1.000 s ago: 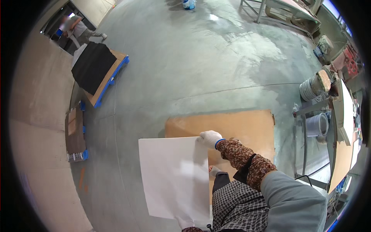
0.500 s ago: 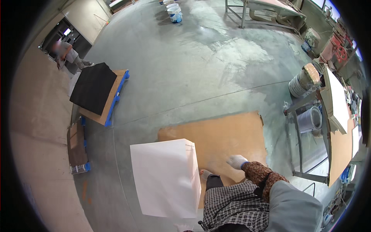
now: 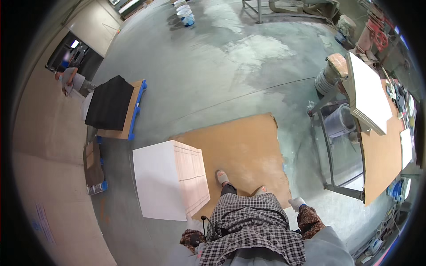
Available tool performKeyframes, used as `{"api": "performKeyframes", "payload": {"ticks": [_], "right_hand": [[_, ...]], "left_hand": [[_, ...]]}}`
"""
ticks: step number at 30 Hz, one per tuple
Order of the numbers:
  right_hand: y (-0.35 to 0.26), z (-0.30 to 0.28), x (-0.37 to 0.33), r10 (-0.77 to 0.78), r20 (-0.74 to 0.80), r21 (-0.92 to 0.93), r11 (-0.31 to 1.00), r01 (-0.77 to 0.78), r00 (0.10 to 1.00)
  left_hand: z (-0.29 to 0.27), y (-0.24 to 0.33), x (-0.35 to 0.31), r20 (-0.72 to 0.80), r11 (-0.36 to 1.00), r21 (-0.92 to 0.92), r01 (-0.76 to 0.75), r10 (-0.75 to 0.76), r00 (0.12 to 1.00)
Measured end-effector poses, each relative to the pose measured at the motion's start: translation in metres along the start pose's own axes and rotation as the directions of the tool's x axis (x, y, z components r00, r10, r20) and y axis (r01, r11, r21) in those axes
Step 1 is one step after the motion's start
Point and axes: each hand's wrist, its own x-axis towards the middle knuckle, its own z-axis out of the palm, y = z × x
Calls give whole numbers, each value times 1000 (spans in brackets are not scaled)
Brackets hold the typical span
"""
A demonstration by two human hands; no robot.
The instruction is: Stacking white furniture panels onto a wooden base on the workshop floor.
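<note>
A tall stack of white-topped boards (image 3: 159, 181), with pale pinkish layered edges, stands left of my feet, partly on a brown sheet (image 3: 248, 150). My left hand (image 3: 193, 224), in a white glove, is low beside the stack's near corner. Its fingers are hard to make out, and I cannot tell whether it touches the boards. On the other side of my checked apron (image 3: 250, 217), my right hand (image 3: 296, 204), also in a white glove, hangs near the sheet's right edge. It is loosely open, with nothing seen in it.
At the right, a metal-framed table (image 3: 384, 155) bears a stack of white panels (image 3: 368, 93); a bucket (image 3: 341, 120) is beneath. At the left, a black stack (image 3: 108, 104) sits on a blue-edged pallet (image 3: 137, 108). Another person (image 3: 73, 80) works by the wall. Buckets (image 3: 185, 17) stand farther off.
My right hand has drawn back from over the brown sheet to my right side. My view has turned, showing more of the stack's layered side and both feet.
</note>
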Motion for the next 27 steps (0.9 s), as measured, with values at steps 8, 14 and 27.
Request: {"api": "performKeyframes", "payload": {"ticks": [8,14,27], "right_hand": [[39,24,-44,104,98,607,782,-142,990],[9,9,-74,162,57,776,613,-146,985],[-8,-8,-63,106,-269,509,859,48,957]], "left_hand": [[55,56,15,356,982,187,2,-70,932],[138,87,7,436,979,202,-20,-71,897],[205,106,14,248,942,328,-73,-11,969]]}}
